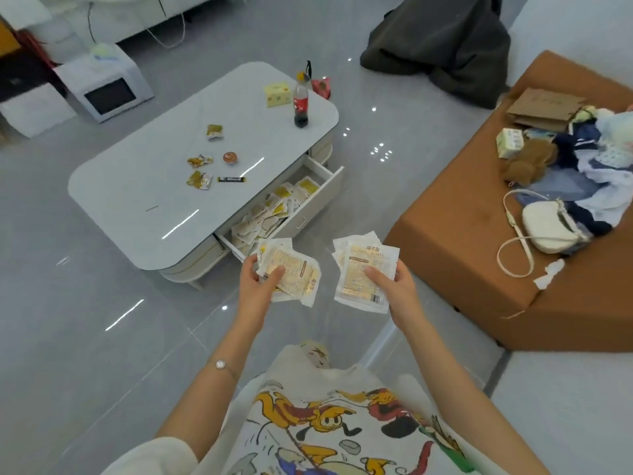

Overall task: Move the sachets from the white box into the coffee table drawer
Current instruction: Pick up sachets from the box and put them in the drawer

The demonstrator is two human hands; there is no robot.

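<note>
My left hand (259, 282) grips a fanned stack of white-and-yellow sachets (298, 273) just in front of the coffee table's near corner. My right hand (394, 282) holds a second stack of sachets (359, 269) a little to the right, over the floor. The coffee table drawer (329, 186) stands pulled out toward me and holds several loose sachets (274, 207) piled inside. The white box is not in view.
The white coffee table (144, 186) carries a cola bottle (301, 102), a yellow carton (278, 94) and several small snack packets (200, 169). An orange ottoman (455, 228) with a white handbag (548, 228) and clothes stands to the right. Glossy grey floor lies around me.
</note>
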